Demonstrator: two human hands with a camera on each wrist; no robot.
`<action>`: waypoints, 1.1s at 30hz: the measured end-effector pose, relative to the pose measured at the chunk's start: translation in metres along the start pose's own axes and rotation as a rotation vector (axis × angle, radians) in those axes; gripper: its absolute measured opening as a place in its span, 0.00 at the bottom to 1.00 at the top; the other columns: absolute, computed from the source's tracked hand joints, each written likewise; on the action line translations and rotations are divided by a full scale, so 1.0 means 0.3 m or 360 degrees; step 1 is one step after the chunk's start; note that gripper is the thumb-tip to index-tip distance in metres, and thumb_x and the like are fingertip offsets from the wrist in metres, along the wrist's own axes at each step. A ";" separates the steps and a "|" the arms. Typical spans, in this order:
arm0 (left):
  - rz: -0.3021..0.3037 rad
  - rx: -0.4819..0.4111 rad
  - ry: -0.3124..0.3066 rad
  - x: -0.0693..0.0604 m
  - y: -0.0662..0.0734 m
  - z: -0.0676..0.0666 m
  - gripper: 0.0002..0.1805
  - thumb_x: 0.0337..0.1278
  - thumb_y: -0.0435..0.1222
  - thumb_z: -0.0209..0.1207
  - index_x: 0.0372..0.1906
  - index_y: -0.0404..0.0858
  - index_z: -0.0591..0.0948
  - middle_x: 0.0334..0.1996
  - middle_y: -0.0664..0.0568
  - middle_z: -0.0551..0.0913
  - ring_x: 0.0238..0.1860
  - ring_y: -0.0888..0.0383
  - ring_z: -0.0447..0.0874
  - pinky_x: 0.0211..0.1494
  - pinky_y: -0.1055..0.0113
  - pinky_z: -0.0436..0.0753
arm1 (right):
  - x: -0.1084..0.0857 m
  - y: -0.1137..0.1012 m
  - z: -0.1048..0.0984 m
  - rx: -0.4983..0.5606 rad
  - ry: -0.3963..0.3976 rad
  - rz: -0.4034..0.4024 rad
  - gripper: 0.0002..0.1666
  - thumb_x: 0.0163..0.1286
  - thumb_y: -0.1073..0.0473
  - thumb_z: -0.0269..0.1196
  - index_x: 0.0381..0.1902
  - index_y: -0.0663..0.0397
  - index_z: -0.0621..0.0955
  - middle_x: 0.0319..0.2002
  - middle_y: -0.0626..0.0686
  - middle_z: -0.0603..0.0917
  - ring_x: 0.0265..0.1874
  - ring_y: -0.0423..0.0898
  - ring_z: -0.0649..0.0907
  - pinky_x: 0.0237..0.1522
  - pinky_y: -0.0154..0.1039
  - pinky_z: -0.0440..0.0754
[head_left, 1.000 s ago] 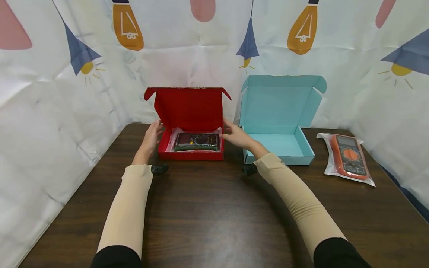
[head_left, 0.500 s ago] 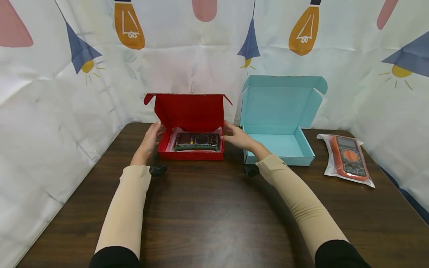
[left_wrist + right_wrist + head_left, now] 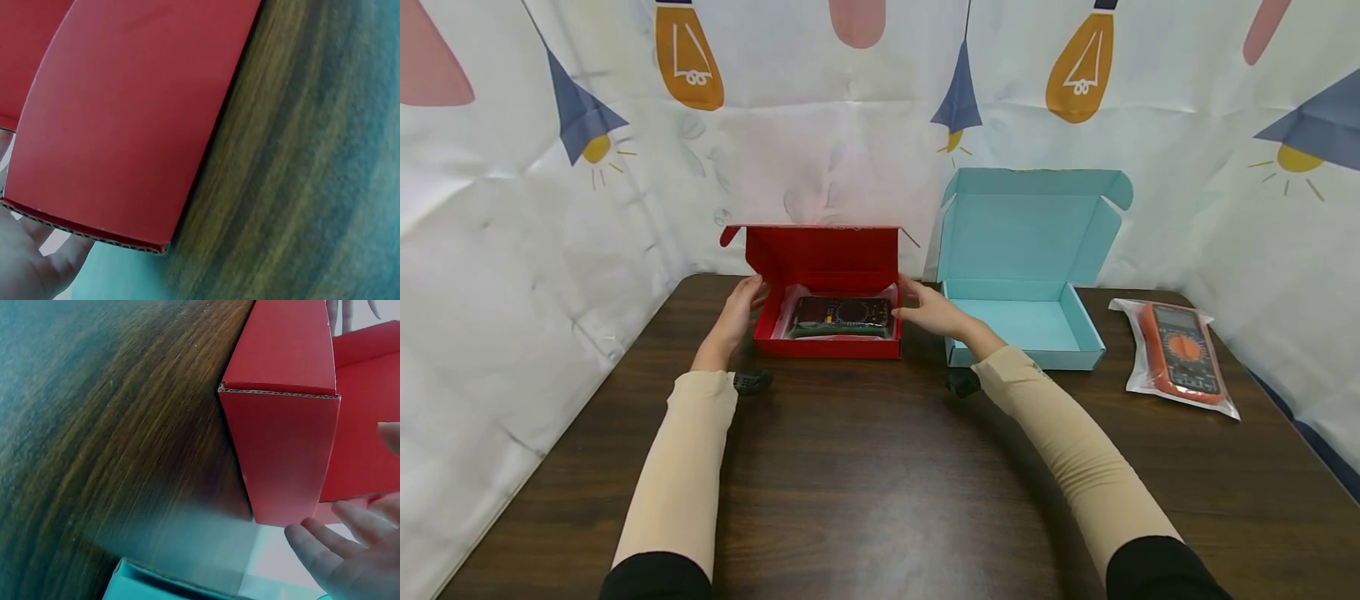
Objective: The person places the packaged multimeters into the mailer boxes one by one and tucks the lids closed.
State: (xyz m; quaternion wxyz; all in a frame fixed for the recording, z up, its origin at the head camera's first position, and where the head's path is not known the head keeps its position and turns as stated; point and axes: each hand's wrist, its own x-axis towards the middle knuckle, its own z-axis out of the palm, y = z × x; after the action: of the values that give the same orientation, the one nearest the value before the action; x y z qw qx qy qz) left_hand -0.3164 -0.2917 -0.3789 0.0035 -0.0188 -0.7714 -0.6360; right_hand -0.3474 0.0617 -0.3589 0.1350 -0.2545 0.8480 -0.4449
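Note:
A red cardboard box (image 3: 827, 348) stands on the table with its lid (image 3: 823, 246) partly raised. Inside lies a black digital multimeter (image 3: 841, 317) in a clear plastic bag. My left hand (image 3: 730, 321) is at the box's left side, fingers extended toward the lid hinge; in the left wrist view the box wall (image 3: 125, 125) hides part of them. At the right side is my right hand (image 3: 936, 310), its fingers fairly straight beside the lid and its thumb near the box's rim. Contact with the lid is hard to make out. Neither hand grips the multimeter.
Right of the red box stands a light-blue cardboard box (image 3: 1026, 360), lid up, with a bare floor. Farther right an orange multimeter (image 3: 1183, 350) in a clear bag lies on the dark wooden table (image 3: 865, 475). A patterned white cloth (image 3: 865, 150) hangs behind.
The red lid's top edge has sunk steadily lower. Both hands have stayed beside the box with only slight shifts. The multimeters and the blue box have not moved.

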 end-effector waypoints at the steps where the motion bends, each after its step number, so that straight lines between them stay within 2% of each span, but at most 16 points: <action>1: -0.0001 0.0003 -0.0008 -0.001 -0.002 -0.002 0.40 0.79 0.55 0.35 0.81 0.32 0.47 0.81 0.36 0.48 0.80 0.37 0.46 0.78 0.37 0.49 | -0.001 0.001 0.000 -0.0008 -0.0006 0.0003 0.47 0.78 0.58 0.58 0.84 0.54 0.46 0.81 0.58 0.53 0.77 0.61 0.60 0.71 0.63 0.64; 8: -0.0007 0.0051 -0.0032 -0.004 -0.008 -0.010 0.39 0.80 0.53 0.36 0.82 0.34 0.46 0.81 0.36 0.48 0.79 0.36 0.45 0.77 0.36 0.49 | -0.010 -0.003 -0.003 -0.0017 -0.0010 -0.0025 0.47 0.77 0.58 0.58 0.84 0.54 0.46 0.80 0.61 0.55 0.76 0.62 0.60 0.71 0.64 0.64; 11: 0.0024 0.0090 -0.0016 -0.010 -0.001 -0.013 0.39 0.79 0.52 0.39 0.82 0.34 0.48 0.80 0.36 0.50 0.79 0.36 0.48 0.76 0.34 0.49 | -0.017 -0.011 -0.008 0.0007 0.0020 -0.0067 0.48 0.76 0.58 0.59 0.84 0.54 0.47 0.80 0.61 0.56 0.76 0.63 0.61 0.69 0.64 0.66; 14: 0.0088 0.0078 0.0014 -0.017 0.014 -0.019 0.38 0.78 0.50 0.40 0.82 0.34 0.51 0.79 0.36 0.53 0.78 0.36 0.51 0.76 0.34 0.51 | -0.020 -0.022 -0.016 0.0116 0.0065 -0.0141 0.47 0.76 0.60 0.59 0.84 0.54 0.48 0.80 0.61 0.56 0.75 0.64 0.63 0.68 0.62 0.69; 18: 0.0161 -0.0051 0.0029 -0.027 0.047 -0.027 0.36 0.78 0.47 0.40 0.82 0.36 0.52 0.78 0.35 0.57 0.78 0.38 0.54 0.77 0.37 0.52 | -0.020 -0.039 -0.030 0.0352 0.0111 -0.0218 0.47 0.76 0.62 0.58 0.84 0.55 0.46 0.81 0.61 0.53 0.75 0.66 0.61 0.69 0.61 0.68; 23: 0.0234 -0.0299 0.0032 -0.039 0.095 -0.033 0.36 0.76 0.45 0.43 0.83 0.44 0.50 0.78 0.36 0.58 0.78 0.41 0.55 0.78 0.39 0.48 | -0.031 -0.073 -0.047 0.0655 0.0156 -0.0235 0.50 0.74 0.62 0.60 0.84 0.51 0.46 0.82 0.59 0.50 0.77 0.63 0.60 0.72 0.60 0.64; 29: 0.0335 -0.0484 0.0067 -0.044 0.140 -0.031 0.37 0.74 0.52 0.50 0.80 0.45 0.53 0.78 0.37 0.56 0.77 0.41 0.55 0.79 0.41 0.47 | -0.036 -0.095 -0.067 0.1140 0.0137 -0.0262 0.44 0.79 0.65 0.53 0.84 0.50 0.45 0.81 0.57 0.53 0.77 0.60 0.59 0.74 0.57 0.61; 31: 0.0336 -0.0527 0.0077 -0.047 0.150 -0.034 0.38 0.72 0.57 0.51 0.77 0.45 0.55 0.79 0.38 0.54 0.77 0.40 0.54 0.79 0.43 0.47 | -0.036 -0.100 -0.074 0.1180 0.0112 -0.0263 0.42 0.81 0.63 0.50 0.84 0.51 0.45 0.81 0.58 0.52 0.77 0.61 0.59 0.74 0.58 0.60; 33: 0.0302 -0.0552 0.0080 -0.053 0.161 -0.042 0.39 0.71 0.61 0.50 0.76 0.46 0.55 0.80 0.38 0.54 0.78 0.41 0.54 0.80 0.44 0.46 | -0.034 -0.111 -0.079 0.1149 0.0092 -0.0245 0.39 0.83 0.59 0.48 0.84 0.50 0.46 0.81 0.57 0.52 0.77 0.61 0.59 0.74 0.58 0.60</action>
State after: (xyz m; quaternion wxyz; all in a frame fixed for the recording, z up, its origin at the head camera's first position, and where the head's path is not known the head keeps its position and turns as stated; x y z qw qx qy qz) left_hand -0.2991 -0.2953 -0.3296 0.0793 -0.0758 -0.6446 -0.7566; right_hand -0.3394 0.0679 -0.3181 0.1583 -0.2407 0.6182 -0.7313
